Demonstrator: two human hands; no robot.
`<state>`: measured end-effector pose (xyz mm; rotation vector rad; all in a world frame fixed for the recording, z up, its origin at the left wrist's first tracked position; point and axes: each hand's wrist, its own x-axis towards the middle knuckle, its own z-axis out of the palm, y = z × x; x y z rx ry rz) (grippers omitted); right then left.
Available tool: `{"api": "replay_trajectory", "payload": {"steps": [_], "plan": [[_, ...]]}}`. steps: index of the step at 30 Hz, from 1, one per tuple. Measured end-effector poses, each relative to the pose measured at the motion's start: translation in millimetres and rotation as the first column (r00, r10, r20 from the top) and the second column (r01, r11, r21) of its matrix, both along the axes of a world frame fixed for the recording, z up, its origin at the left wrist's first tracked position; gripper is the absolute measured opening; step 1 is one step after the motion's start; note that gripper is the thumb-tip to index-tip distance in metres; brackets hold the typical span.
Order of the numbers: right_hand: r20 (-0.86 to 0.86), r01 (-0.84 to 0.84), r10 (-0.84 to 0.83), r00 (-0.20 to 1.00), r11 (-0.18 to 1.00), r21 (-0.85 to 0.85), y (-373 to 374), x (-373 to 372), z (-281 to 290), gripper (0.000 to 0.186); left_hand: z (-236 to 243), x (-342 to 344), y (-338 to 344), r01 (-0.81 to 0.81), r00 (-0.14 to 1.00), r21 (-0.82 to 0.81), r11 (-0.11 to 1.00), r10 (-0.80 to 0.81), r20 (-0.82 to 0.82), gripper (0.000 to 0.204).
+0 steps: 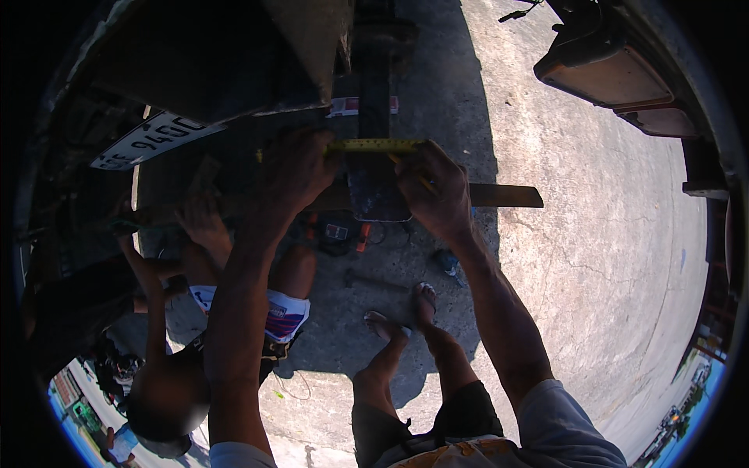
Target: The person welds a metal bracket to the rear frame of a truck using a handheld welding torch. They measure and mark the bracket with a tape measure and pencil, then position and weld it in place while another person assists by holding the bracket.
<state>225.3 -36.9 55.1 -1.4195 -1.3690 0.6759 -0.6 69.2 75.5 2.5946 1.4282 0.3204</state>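
Observation:
A yellow tape measure [378, 146] is stretched sideways between my hands, across a dark metal plate [378, 191]. My left hand [303, 168] is closed round the tape's left end; whatever lies inside the fist is in shadow. At the other end, my right hand [434, 187] pinches the tape, and a thin yellow piece shows between its fingers. Just below runs a long dark metal bar [507, 195], its right end sticking out into the sunlight.
At left another person sits low, a hand [204, 222] near the bar. A vehicle's white number plate [152, 139] hangs above. On the concrete lie a black-and-orange tool [337, 232] and a hammer-like object [374, 281]. Vehicle lamps [612, 78] jut in at upper right.

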Motion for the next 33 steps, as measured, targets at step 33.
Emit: {"api": "replay_trajectory", "payload": {"steps": [33], "plan": [[0.039,-0.017,0.016,0.999,0.999,0.037,-28,-12,-5,0.015,10,3,-1,-0.006,0.998,-0.053,0.999,0.002,-0.066,0.031]]}}
